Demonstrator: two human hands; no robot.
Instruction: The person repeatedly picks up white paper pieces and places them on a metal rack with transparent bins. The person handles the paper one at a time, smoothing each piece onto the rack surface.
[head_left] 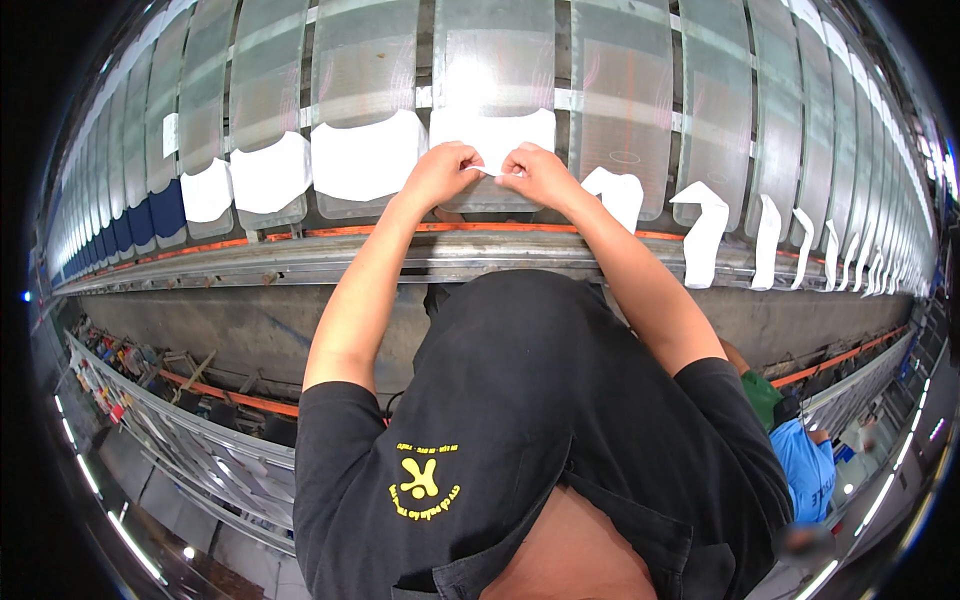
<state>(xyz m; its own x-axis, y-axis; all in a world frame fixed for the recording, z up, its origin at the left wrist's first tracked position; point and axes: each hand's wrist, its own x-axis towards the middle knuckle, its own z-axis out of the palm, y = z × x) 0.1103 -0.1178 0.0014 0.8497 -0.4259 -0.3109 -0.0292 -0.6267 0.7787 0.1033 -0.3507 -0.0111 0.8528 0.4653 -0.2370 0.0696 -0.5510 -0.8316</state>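
A white fabric piece [520, 130] lies on the grey, shiny board in front of me, its far edge gently curved. My left hand [445, 174] pinches the near edge of this piece between thumb and fingers. A short way to the right, my right hand [538, 176] grips the same edge in a similar pinch, and a narrow strip of cloth shows between the two. On the board to the left, another white fabric piece [368, 155] lies flat. Right of my right forearm, a folded white fabric piece [618, 197] hangs toward the board's near end.
A long row of grey boards [620, 90] curves away to both sides. Several navy fabric pieces [168, 208] lie far left; folded white pieces [706, 235] lie along the right. A metal rail [350, 262] with an orange strip runs before me. A person in blue [803, 465] is behind, right.
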